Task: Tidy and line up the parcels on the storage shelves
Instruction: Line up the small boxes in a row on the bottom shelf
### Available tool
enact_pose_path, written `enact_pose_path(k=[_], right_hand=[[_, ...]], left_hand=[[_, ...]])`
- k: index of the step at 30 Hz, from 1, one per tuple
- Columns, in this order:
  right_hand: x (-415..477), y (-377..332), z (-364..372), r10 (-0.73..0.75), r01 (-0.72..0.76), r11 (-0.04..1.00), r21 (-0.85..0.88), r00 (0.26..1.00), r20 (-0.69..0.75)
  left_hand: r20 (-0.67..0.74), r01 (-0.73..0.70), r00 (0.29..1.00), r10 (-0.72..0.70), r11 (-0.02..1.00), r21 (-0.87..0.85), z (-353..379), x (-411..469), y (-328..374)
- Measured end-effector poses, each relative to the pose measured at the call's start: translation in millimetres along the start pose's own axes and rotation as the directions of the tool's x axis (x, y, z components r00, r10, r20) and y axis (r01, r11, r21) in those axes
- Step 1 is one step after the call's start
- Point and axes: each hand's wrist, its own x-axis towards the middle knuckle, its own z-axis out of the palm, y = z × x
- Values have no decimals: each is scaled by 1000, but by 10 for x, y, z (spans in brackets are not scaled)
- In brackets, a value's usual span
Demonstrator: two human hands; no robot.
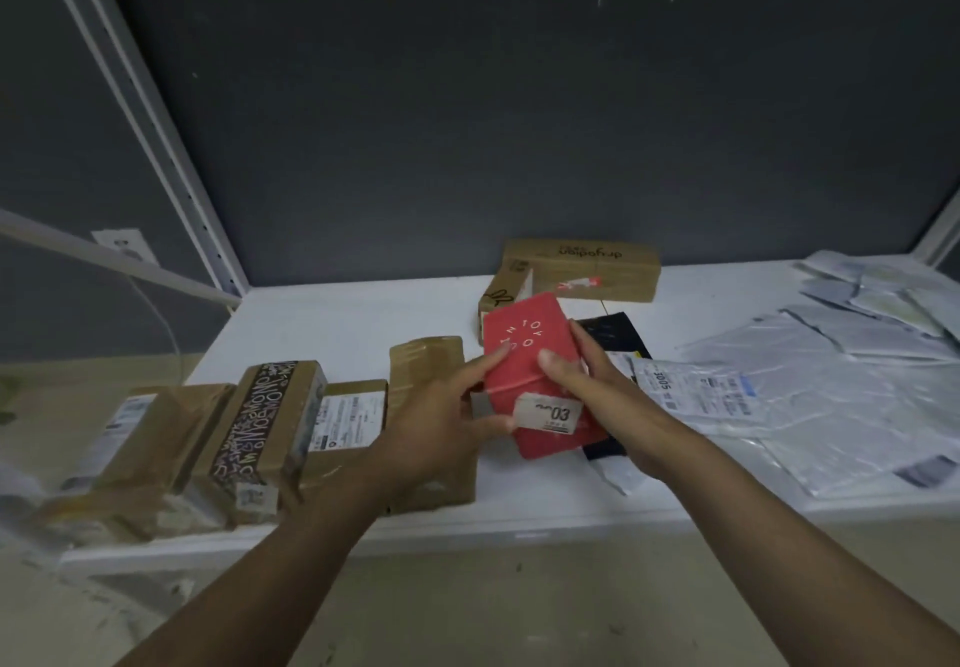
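Observation:
A red box point(524, 349) with white letters and a white "03" label is held up above the white shelf point(337, 323), near its middle. My left hand point(447, 417) grips its left edge and lower corner. My right hand point(597, 396) grips its right side, thumb across the front. To the left, brown cardboard parcels stand side by side along the shelf's front: a taped one point(150, 432), one with a black patterned tape band point(260, 422), and a flat labelled one point(348, 417). Another brown parcel point(426, 365) lies partly hidden behind my left hand.
Two brown boxes point(576, 271) sit at the back of the shelf behind the red box. A black bag point(613, 339) lies under my right hand. Grey plastic mailer bags point(810, 386) are spread over the shelf's right half. A white upright point(171, 157) rises at the left.

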Motion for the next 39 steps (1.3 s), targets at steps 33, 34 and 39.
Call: enact_pose_path(k=[33, 34, 39], right_hand=[[334, 369, 269, -52, -216, 406, -888, 965, -258], [369, 333, 256, -59, -241, 383, -892, 957, -284], [423, 149, 148, 43, -369, 311, -876, 926, -375]], left_hand=[[81, -96, 995, 56, 720, 688, -350, 657, -413], [82, -99, 995, 59, 722, 684, -363, 737, -420], [111, -148, 989, 99, 742, 654, -376, 1040, -425]])
